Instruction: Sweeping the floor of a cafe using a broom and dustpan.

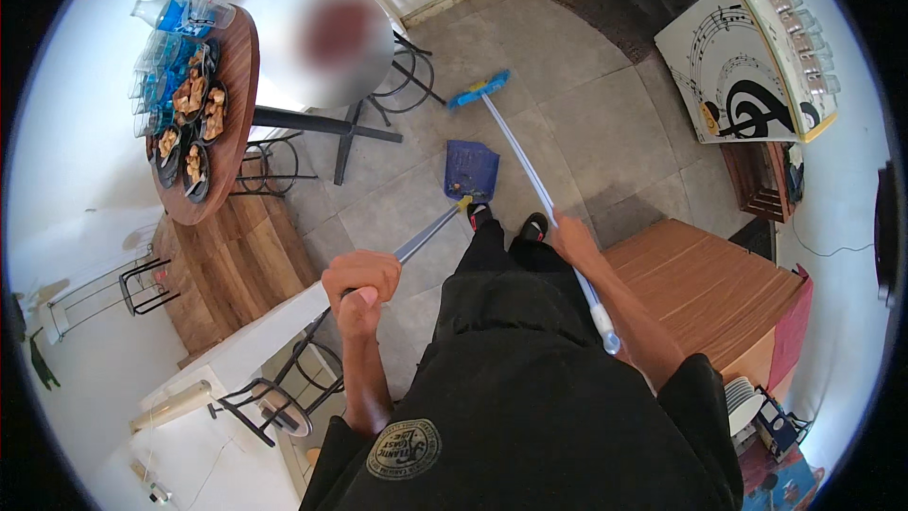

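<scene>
My left hand (pixel 361 289) is wrapped round the upper end of the handle of a blue dustpan (pixel 472 168). The pan lies on the tiled floor just ahead of my shoes, with some small bits of debris on it. My right hand (pixel 574 240) grips the pale shaft of a broom (pixel 518 148) partway down, and the shaft's top end sticks out below my wrist. The broom's blue head (pixel 480 88) rests on the floor beyond the dustpan, slightly to its right.
A round wooden table (pixel 242 104) at the left bears glasses and black bowls of food. Black metal stools (pixel 407 76) stand around. At the right are a brown wooden-topped table (pixel 700 289), a white cabinet with music notes (pixel 724 66) and a wooden crate (pixel 752 185). A dark mat (pixel 601 11) lies far ahead.
</scene>
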The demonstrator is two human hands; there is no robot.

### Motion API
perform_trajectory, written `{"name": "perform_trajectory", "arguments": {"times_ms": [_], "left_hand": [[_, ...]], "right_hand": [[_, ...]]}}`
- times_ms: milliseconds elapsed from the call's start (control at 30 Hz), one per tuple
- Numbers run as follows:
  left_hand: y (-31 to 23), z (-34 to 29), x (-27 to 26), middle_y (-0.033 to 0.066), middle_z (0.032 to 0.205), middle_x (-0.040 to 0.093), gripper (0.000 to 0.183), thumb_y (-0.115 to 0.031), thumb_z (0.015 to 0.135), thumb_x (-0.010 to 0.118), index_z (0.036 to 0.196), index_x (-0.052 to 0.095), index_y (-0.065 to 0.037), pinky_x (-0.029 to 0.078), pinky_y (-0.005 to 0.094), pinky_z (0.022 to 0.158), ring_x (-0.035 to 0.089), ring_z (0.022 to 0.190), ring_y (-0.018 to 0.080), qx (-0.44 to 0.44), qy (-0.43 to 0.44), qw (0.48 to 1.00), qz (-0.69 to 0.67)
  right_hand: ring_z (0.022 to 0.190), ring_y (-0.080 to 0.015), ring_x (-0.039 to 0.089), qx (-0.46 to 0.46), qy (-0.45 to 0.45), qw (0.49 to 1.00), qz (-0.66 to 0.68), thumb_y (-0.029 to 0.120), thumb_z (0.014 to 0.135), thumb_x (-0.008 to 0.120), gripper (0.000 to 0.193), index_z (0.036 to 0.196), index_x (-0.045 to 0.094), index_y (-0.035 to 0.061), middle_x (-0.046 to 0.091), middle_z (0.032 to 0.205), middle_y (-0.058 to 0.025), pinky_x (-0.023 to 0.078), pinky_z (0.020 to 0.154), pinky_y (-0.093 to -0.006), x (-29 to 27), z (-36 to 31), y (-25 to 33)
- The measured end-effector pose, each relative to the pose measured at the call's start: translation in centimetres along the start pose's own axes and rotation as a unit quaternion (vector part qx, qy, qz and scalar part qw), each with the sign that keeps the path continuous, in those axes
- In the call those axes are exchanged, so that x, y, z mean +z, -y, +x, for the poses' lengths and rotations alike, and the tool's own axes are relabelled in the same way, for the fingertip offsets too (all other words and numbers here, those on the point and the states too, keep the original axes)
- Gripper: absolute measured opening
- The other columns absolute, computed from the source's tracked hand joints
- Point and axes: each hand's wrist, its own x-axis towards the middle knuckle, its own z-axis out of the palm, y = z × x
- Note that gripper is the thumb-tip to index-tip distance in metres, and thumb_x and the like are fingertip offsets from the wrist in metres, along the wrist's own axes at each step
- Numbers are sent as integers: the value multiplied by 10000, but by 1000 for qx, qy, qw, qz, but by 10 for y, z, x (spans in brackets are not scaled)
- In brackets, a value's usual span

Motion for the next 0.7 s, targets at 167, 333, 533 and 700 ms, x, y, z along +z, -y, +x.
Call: {"name": "perform_trajectory", "arguments": {"times_ms": [167, 333, 533, 700], "left_hand": [[-13, -9, 5, 24, 380, 276, 450, -265, 796, 472, 441, 286, -58, 184, 282, 341, 252, 311, 136, 17, -5, 1000, 11], [-27, -35, 3, 33, 382, 279, 422, -245, 784, 451, 445, 278, -61, 168, 287, 344, 235, 319, 135, 32, -40, 998, 22], [-38, -66, -5, 33, 384, 277, 410, -237, 785, 447, 456, 274, -65, 159, 290, 350, 208, 326, 131, 54, -93, 993, 38], [-41, -84, -32, 31, 386, 277, 429, -249, 801, 456, 459, 271, -67, 156, 290, 353, 216, 331, 130, 48, -102, 993, 35]], "right_hand": [[812, -437, 620, -22, -9, 999, -37, 110, 840, 496, 401, 1219, 520, -18, 623, 830, -284, 487, 711, -517, 29, 36, -2], [819, -445, 614, -40, 29, 998, -48, 86, 836, 510, 392, 1209, 520, -34, 620, 850, -286, 481, 731, -517, 12, 2, -31], [832, -453, 616, -37, 51, 997, -34, 120, 847, 493, 433, 1256, 500, -23, 624, 894, -300, 494, 753, -514, 2, -29, -5], [864, -453, 610, -49, 45, 998, -3, 113, 841, 488, 436, 1252, 492, -32, 618, 909, -307, 478, 775, -525, 57, -3, 29]]}}
